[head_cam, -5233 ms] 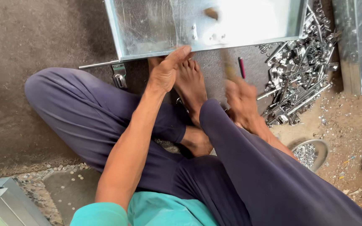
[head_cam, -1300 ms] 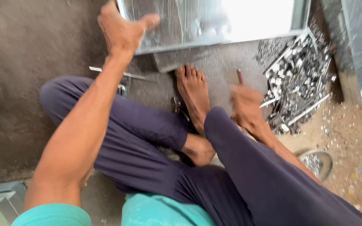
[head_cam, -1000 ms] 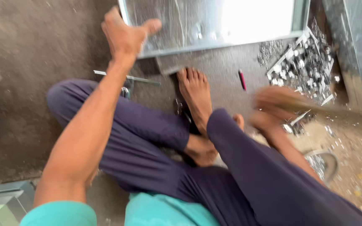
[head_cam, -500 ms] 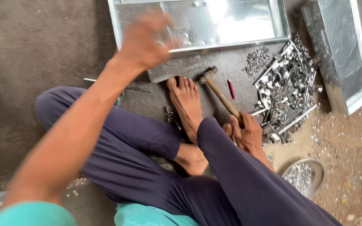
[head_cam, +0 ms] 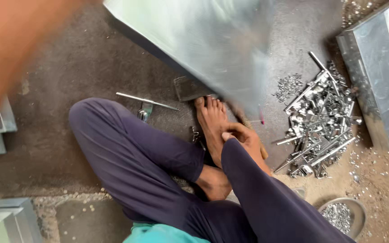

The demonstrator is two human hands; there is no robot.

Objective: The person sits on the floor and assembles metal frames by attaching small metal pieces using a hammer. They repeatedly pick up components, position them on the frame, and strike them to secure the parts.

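While the person sits cross-legged on the dark floor, a large sheet-metal panel [head_cam: 203, 40] fills the upper middle of the head view, tilted and smeared by motion. Surface: dull silver-grey, galvanised look, faint mottling, a dark folded lower edge running diagonally from upper left down toward the bare foot [head_cam: 212, 130]. Its lower corner hangs just above the toes and over a small dark metal block [head_cam: 189, 88] on the floor.

Left arm: only a broad orange-brown blur across the upper left corner; the left hand itself is out of frame, so its grip cannot be told.

Right hand [head_cam: 247, 139]: resting beside the foot, against the knee of the purple trousers, fingers curled around a wooden handle [head_cam: 248, 123] that runs up under the panel's edge. The tool's head is hidden.

Near the handle, a small red marker [head_cam: 262, 118] lies on the floor. To the right, a heap of bright metal brackets [head_cam: 320, 126], with loose small fasteners [head_cam: 288, 85] beside it. A thin metal strip [head_cam: 147, 101] lies left of the foot. A round dish of small fasteners [head_cam: 341, 216] sits at lower right.
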